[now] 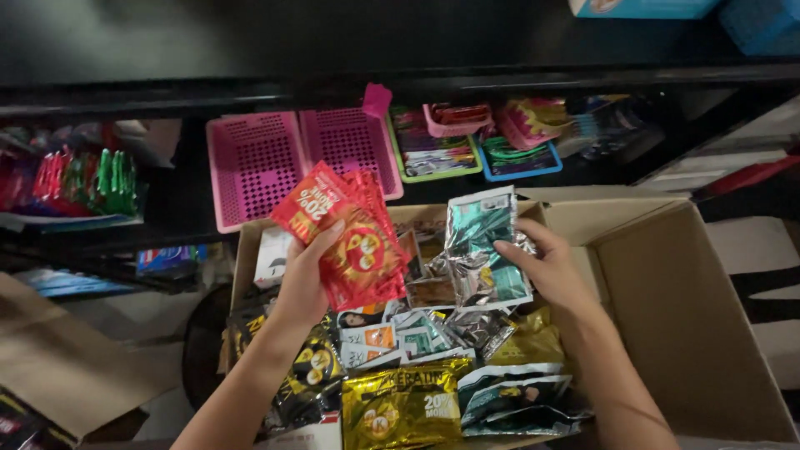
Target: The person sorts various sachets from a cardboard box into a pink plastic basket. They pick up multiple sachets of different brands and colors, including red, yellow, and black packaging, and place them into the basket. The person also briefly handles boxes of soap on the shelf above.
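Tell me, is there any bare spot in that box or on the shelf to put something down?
The cardboard box has bare room along its right side, between the sachet pile and the right wall. The two pink baskets on the shelf look bare. The box's left and middle are crowded, where the left hand holds red packets and the right hand silver ones.

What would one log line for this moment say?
left hand: holds red sachets | right hand: holds silver sachets | below: open box of sachets
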